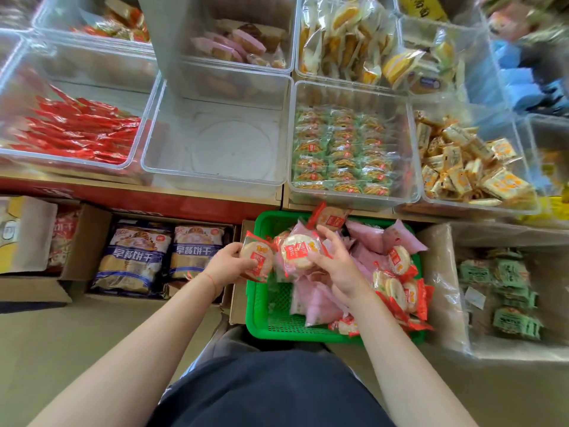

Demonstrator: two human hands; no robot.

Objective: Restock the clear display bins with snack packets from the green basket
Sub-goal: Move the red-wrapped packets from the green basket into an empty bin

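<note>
The green basket (261, 315) stands on the floor below the shelf, filled with pink packets (366, 238) and red-and-white rice cracker packets (400, 291). My left hand (226, 265) grips one rice cracker packet (257, 260) at the basket's left rim. My right hand (337, 263) holds another rice cracker packet (298, 249) above the basket, together with some pink packets. Straight above the basket's left side sits an empty clear bin (215, 140).
Clear bins on the shelf hold red sticks (77, 131), green-wrapped cakes (341, 149), yellow packets (462, 161), pink cakes (237, 44) and yellow pastries (345, 41). Cardboard boxes with biscuit bags (135, 257) stand left of the basket; a bag of green packets (505, 288) lies right.
</note>
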